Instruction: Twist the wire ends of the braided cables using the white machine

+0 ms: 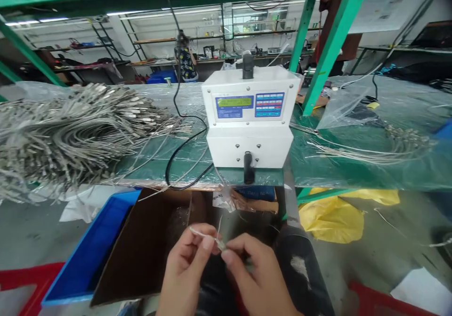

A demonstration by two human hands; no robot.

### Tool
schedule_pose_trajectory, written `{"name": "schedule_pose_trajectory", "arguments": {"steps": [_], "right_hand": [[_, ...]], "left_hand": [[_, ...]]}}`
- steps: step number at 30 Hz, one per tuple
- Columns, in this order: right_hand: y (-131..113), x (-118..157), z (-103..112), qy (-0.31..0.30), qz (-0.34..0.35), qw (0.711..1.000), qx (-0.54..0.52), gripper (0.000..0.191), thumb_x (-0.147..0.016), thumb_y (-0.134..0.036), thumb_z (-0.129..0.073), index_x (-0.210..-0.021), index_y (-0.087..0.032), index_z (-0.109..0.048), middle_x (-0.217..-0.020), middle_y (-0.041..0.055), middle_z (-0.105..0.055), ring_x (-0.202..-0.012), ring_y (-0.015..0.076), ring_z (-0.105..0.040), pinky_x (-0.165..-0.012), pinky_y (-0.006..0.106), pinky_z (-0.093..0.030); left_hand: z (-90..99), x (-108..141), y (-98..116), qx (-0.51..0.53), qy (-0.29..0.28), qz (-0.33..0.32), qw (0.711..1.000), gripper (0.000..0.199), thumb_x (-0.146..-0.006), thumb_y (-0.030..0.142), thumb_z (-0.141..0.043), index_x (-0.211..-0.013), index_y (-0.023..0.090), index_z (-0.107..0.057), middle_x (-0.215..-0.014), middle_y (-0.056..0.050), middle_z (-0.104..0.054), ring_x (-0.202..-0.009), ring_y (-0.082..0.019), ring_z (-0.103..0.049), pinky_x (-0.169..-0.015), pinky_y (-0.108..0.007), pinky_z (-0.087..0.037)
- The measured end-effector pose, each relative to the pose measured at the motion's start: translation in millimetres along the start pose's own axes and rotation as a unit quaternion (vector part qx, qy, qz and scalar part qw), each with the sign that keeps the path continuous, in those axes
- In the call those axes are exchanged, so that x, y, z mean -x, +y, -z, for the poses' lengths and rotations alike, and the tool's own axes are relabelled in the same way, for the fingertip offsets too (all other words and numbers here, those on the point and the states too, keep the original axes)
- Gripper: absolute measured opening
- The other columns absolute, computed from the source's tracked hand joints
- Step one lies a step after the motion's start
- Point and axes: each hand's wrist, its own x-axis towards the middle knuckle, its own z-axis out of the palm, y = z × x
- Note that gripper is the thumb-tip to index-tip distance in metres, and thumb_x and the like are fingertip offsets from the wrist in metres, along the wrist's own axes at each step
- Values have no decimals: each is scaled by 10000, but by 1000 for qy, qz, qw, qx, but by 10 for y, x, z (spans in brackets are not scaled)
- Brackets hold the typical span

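Observation:
Low in the view, in front of the bench edge, both my hands are closed in pinches around one thin white cable [202, 233]. The thumb and fingers of my left hand [187, 264] grip the cable, with a loose end of it sticking up. My right hand [256, 269] pinches the small pale end piece [221, 245] on it; its exact kind is too small to make out. Beyond my hands, a white machine [249, 141] with a lit display, a keypad and a black nozzle at its front stands on the bench.
A large heap of similar cables [67, 137] covers the bench's left side; a smaller bundle [381, 153] lies at right. Below are a blue bin [77, 264], an open cardboard box [130, 250], yellow bags [334, 219] and red stools [377, 299]. A person [186, 61] is far back.

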Motion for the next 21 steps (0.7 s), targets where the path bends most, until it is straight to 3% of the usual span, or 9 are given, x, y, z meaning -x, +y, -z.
{"name": "schedule_pose_trajectory", "arguments": {"steps": [4,9,12,14,18,21], "right_hand": [[92,97,-40,-19,20,999,-24,230,-908,-360,-564,-765,-201,-649,-719,12,-662,-668,152,-579,-626,243,-415],[177,222,36,-6,-20,995,-93,342,-891,-527,-588,-799,-202,-642,-720,21,-635,-652,157,-573,-596,238,-440],[108,217,160,36,-32,995,-84,317,-886,-536,-603,-933,-227,-655,-883,53,-659,-801,194,-640,-681,261,-514],[12,171,230,17,-12,997,-68,277,-900,-492,-599,-985,-240,-675,-957,66,-653,-866,206,-649,-730,279,-535],[-171,75,275,-47,-31,993,-105,235,-897,-435,-612,-817,-218,-655,-868,36,-607,-672,157,-617,-556,252,-502],[-229,54,283,-41,-28,997,-61,233,-901,-395,-605,-760,-210,-616,-851,33,-603,-685,161,-617,-534,246,-482]], "left_hand": [[0,146,-108,54,-37,25,998,238,-773,444,-776,-881,236,-813,-981,-90,-762,-1001,-280,-662,-878,-327,-515],[-56,184,-213,68,-73,1,995,175,-816,430,-738,-828,279,-825,-954,-66,-773,-977,-259,-675,-894,-325,-512],[-59,197,-174,22,-99,-3,995,201,-861,416,-691,-849,265,-822,-856,-63,-760,-854,-239,-676,-801,-309,-517],[-66,210,-117,0,-137,-11,991,233,-887,407,-658,-839,246,-818,-779,-63,-737,-755,-228,-657,-728,-311,-510],[-111,232,-42,-11,-195,-26,980,316,-914,415,-613,-756,215,-799,-738,-74,-721,-739,-234,-641,-705,-318,-491],[-146,246,-50,12,-197,8,980,312,-893,438,-639,-744,203,-781,-671,-56,-692,-674,-207,-614,-662,-303,-482]]}}
